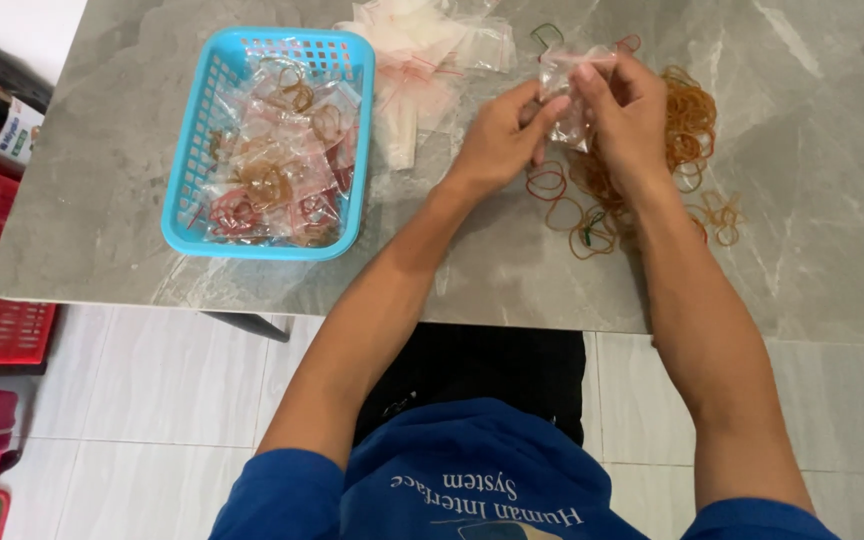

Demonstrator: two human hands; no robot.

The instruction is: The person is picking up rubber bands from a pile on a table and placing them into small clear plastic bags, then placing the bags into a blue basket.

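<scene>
Your left hand (497, 140) and right hand (624, 118) both pinched on small clear plastic bag (570, 100), over loose pile of rubber bands (687, 125) near grey marble table's (812, 250) far edge, blue plastic basket (187, 170) of filled bags toward left edge.

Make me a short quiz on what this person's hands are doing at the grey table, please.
1. True or false: both hands grip the small clear plastic bag.
2. What fills the light blue plastic basket?
3. Which lies nearer the right hand: A, the loose pile of orange rubber bands, or B, the basket?

Key:
1. True; the left hand pinches it too.
2. Small clear bags holding rubber bands.
3. A.
</scene>
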